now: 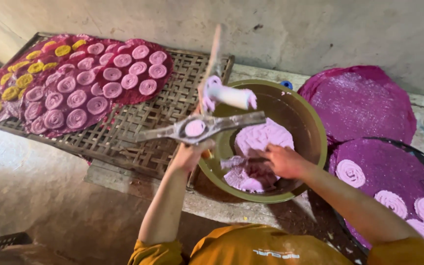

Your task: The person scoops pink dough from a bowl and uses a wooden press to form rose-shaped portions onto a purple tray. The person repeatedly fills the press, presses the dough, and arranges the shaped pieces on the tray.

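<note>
My left hand [188,154] grips a metal hand press [203,126] from below, holding it up over the left rim of an olive-green bowl [315,135]. The press's cup is full of pink dough, and its plunger lever [229,95], smeared pink, is swung up. My right hand [283,161] reaches into the bowl and holds a small spoon-like tool [241,161] against the mound of pink dough [261,142].
A woven bamboo rack [143,132] lies to the left, carrying round purple mats with several pink and yellow dough spirals [74,83]. To the right lie two more purple mats [364,100]; the nearer one [393,176] holds three pink spirals. A grey wall runs behind.
</note>
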